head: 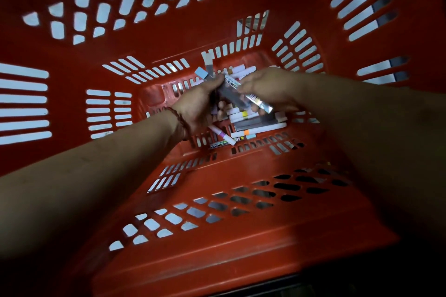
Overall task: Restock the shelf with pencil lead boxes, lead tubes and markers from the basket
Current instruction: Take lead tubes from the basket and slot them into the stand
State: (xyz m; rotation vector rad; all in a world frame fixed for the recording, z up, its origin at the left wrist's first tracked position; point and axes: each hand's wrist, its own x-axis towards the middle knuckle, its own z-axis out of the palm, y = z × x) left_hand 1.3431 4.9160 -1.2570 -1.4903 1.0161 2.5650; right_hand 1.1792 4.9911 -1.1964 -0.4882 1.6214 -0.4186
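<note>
Looking into the basket, we see L hand gripping dark lead boxes. R hand pinches a printed lead tube; markers lie below.

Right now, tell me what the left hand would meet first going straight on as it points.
Probably the white markers heaped just beyond the left hand, then the red basket's far wall; depth is unclear.

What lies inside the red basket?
White markers and a blue box lie on its floor. The left hand grips a grey pack, the right hand a printed box. Stock under them is hidden.
</note>
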